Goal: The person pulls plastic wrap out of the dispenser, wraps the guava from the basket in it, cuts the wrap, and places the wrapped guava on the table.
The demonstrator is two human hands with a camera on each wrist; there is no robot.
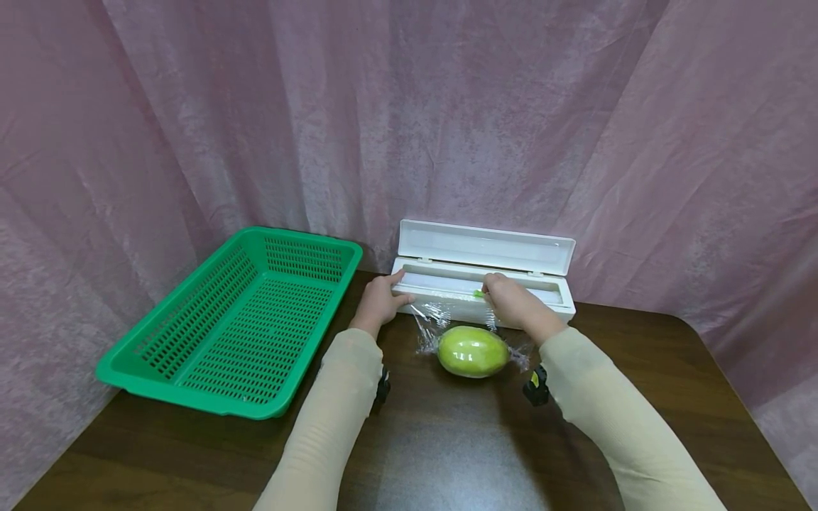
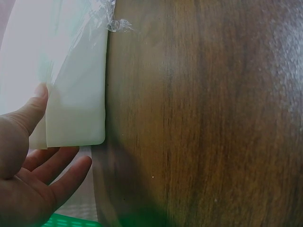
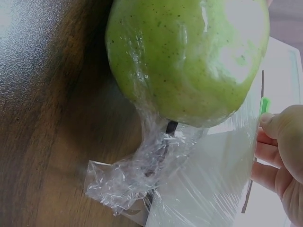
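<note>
A white cling film dispenser box [image 1: 441, 303] lies on the table with its lid [image 1: 486, 245] raised. My left hand [image 1: 378, 301] grips the box's left end; in the left wrist view its thumb [image 2: 40, 97] lies along the front edge and the other fingers are at the end face. Between thumb and fingers, my right hand [image 1: 511, 301] pinches a small green slide cutter [image 3: 264, 105] at the box's edge. In front sits a green oval fruit [image 1: 473, 352], wrapped in cling film [image 3: 151, 156] that is bunched at its ends. Film stretches from the fruit to the box.
A green plastic basket [image 1: 246, 410] stands on the left of the brown wooden table [image 1: 441, 454]. Pink curtains [image 1: 409, 128] hang right behind the box and basket. A black wrist camera mount [image 1: 535, 387] sits under the right sleeve, close to the fruit.
</note>
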